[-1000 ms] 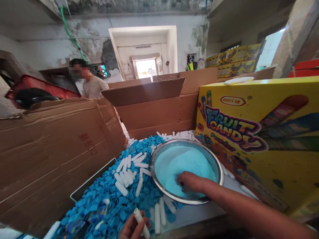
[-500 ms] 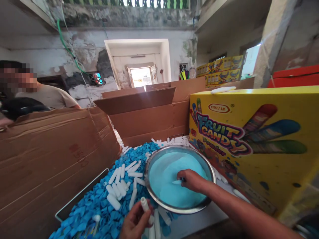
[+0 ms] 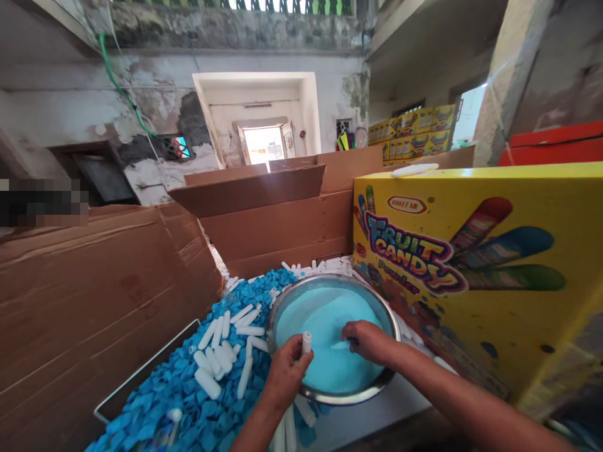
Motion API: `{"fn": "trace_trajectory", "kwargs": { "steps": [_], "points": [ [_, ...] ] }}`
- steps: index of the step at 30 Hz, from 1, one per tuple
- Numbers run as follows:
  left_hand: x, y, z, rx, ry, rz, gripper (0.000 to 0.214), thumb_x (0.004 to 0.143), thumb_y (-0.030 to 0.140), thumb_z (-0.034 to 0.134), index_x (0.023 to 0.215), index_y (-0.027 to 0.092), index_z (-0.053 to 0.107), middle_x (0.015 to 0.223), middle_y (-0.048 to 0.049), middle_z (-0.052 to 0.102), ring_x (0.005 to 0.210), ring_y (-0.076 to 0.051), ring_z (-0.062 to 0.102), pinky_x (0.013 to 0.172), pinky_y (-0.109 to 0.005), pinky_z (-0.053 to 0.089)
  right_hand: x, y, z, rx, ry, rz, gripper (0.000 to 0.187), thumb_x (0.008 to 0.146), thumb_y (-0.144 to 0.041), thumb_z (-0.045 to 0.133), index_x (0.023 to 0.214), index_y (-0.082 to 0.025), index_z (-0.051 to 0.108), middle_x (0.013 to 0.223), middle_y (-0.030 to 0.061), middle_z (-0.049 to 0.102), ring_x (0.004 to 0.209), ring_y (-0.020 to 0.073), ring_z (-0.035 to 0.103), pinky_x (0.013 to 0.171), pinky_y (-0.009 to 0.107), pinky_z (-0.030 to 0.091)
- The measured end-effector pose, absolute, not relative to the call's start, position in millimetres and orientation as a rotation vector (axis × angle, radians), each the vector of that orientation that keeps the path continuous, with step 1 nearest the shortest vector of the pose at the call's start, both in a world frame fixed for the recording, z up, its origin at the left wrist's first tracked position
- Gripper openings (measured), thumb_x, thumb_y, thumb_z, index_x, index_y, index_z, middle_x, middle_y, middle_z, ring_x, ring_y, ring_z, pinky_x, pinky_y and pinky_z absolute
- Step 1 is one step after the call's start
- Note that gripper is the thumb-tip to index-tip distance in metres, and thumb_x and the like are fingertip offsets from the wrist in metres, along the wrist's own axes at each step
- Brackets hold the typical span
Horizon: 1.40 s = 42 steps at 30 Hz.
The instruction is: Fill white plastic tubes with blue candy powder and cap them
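My left hand (image 3: 286,370) is closed round a small white plastic tube (image 3: 307,341), held upright with its open mouth on top. It is at the left rim of a round metal bowl (image 3: 346,397). Light blue powder (image 3: 325,314) fills much of the bowl. Over the powder, my right hand (image 3: 370,341) pinches a small pale tool with a pointed tip (image 3: 340,345); its exact kind is unclear, since the fingers cover part of it. Left of the bowl, several white tubes (image 3: 217,359) lie on a heap of blue plastic pieces (image 3: 169,389).
A yellow box (image 3: 509,207) printed "Fruit Candy Powder" stands right of the bowl. Brown cardboard (image 3: 277,229) walls the back, with another cardboard panel (image 3: 108,282) at left. More white tubes (image 3: 330,266) lie behind the bowl. Yellow cartons (image 3: 414,132) are stacked farther off.
My left hand has moved up and right with the white tube, from below the bowl to its left rim. The right hand stays over the powder, shifted slightly. The person at left has mostly left view.
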<state>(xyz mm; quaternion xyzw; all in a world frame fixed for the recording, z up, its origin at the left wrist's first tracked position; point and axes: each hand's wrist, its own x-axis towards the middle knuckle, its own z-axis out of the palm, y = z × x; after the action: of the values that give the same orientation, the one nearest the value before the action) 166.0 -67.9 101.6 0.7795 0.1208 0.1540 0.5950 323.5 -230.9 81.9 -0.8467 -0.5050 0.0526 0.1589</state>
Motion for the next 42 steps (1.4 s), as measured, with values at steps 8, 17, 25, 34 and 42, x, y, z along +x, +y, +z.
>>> {"fn": "trace_trajectory", "kwargs": {
  "steps": [8,17,25,34,42],
  "points": [
    [169.8,-64.3,88.2,1.841,0.276,0.342,0.021,0.070,0.029,0.056,0.082,0.014,0.064,0.065,-0.0001,0.057,0.059,-0.015,0.049,0.052,-0.021,0.038,319.9,-234.0,85.5,-2.416,-1.382,0.187,0.030,0.062,-0.006,0.050,0.084,-0.017,0.067,0.090,0.0061,0.066,0.079,0.0188,0.059,0.068,0.024,0.039],
    [175.5,-70.3,93.1,2.078,0.174,0.356,0.021,0.067,0.017,0.050,0.078,0.014,0.068,0.067,-0.0015,0.063,0.066,-0.018,0.052,0.063,-0.024,0.039,325.9,-232.2,110.5,-2.258,-1.331,0.217,0.024,0.063,-0.009,0.057,0.082,-0.018,0.068,0.081,0.0018,0.067,0.070,0.0152,0.058,0.065,0.022,0.042],
    [174.3,-78.7,100.2,2.163,0.110,0.295,0.020,0.067,0.016,0.047,0.074,0.014,0.066,0.064,-0.0001,0.059,0.062,-0.017,0.048,0.059,-0.024,0.034,326.7,-224.4,121.3,-2.163,-1.563,0.137,0.024,0.064,-0.004,0.052,0.077,-0.016,0.068,0.075,0.0026,0.064,0.068,0.0153,0.059,0.063,0.022,0.041],
    [180.3,-79.8,87.4,2.244,0.179,0.307,0.016,0.068,0.013,0.050,0.075,0.014,0.064,0.063,0.0020,0.055,0.061,-0.014,0.047,0.056,-0.022,0.030,315.0,-220.5,141.5,-2.219,-1.934,-0.261,0.030,0.071,0.003,0.042,0.075,-0.016,0.063,0.076,0.0049,0.056,0.074,0.0158,0.050,0.066,0.026,0.034],
    [182.2,-84.0,84.8,2.266,0.268,0.320,0.018,0.069,0.012,0.049,0.080,0.014,0.063,0.069,-0.0017,0.060,0.068,-0.017,0.052,0.059,-0.023,0.034,310.1,-215.2,149.8,-2.243,-2.097,-0.364,0.028,0.076,0.001,0.039,0.079,-0.016,0.061,0.079,0.0058,0.053,0.077,0.0182,0.046,0.070,0.030,0.032]
  ]
}}
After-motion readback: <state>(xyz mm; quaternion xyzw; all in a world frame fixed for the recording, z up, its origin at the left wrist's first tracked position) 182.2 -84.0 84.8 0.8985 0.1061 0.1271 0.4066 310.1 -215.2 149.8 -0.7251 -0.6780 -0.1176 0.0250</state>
